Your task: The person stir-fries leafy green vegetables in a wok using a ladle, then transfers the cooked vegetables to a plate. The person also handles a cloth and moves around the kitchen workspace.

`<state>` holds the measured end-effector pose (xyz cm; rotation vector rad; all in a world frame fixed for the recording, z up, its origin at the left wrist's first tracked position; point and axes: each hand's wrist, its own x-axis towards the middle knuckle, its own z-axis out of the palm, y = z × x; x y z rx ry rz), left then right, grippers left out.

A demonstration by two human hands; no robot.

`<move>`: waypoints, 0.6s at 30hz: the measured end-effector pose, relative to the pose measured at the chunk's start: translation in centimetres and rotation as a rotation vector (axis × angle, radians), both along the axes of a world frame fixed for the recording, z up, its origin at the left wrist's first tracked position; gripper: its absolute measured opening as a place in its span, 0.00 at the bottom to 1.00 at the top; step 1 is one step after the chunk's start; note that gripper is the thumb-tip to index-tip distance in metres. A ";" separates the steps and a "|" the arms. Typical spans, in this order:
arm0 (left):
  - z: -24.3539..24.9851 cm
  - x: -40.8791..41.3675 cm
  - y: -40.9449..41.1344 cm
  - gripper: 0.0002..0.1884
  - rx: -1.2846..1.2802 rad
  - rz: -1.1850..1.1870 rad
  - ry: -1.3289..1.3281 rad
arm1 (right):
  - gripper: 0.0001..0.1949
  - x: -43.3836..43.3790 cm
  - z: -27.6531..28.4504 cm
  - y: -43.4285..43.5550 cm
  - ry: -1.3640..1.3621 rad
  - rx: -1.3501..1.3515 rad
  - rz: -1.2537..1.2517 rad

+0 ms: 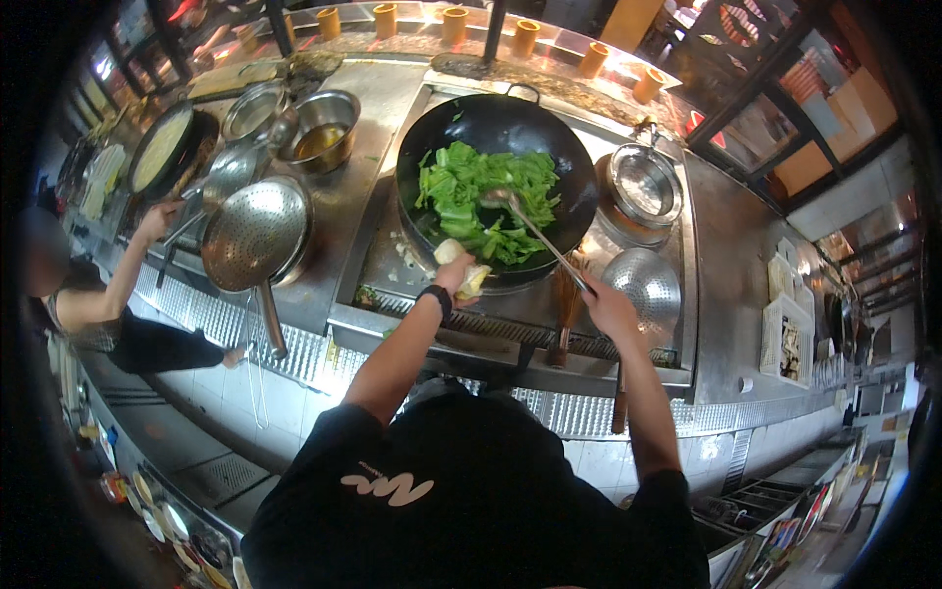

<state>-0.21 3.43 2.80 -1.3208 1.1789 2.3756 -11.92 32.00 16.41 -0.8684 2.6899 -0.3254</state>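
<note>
A large black wok (pixel 574 147) holds a heap of chopped leafy greens (pixel 460 177). My right hand (pixel 613 305) grips the handle end of a long metal ladle (pixel 541 234), whose bowl rests among the leaves. At the wok's near left edge, my left hand (pixel 458 278) is closed on a pale yellowish cloth (pixel 472 281). Its exact hold on the wok's rim is hidden. A bamboo brush (pixel 567 316) lies between my hands, near the front edge of the range. Just right of it sits a perforated metal strainer (pixel 642 287).
Left of the wok stand a steel pot with yellowish liquid (pixel 324 140) and a large perforated skimmer (pixel 257 232) on a pot. A co-worker (pixel 96 309) works at a pan (pixel 165 147) at far left. Steel bowls (pixel 646 184) stand at right, near a white basket (pixel 786 339).
</note>
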 end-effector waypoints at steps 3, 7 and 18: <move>0.9 1.1 0.2 0.26 -0.036 0.023 -0.013 | 0.23 -1.1 -3.2 -4.9 -0.027 -0.258 -0.168; -0.8 2.0 -0.5 0.24 0.071 0.114 0.093 | 0.25 4.0 -2.5 -9.4 -0.181 -0.475 -0.293; 1.6 -0.9 4.9 0.17 0.084 0.153 0.105 | 0.17 4.0 5.0 1.2 -0.006 0.065 -0.109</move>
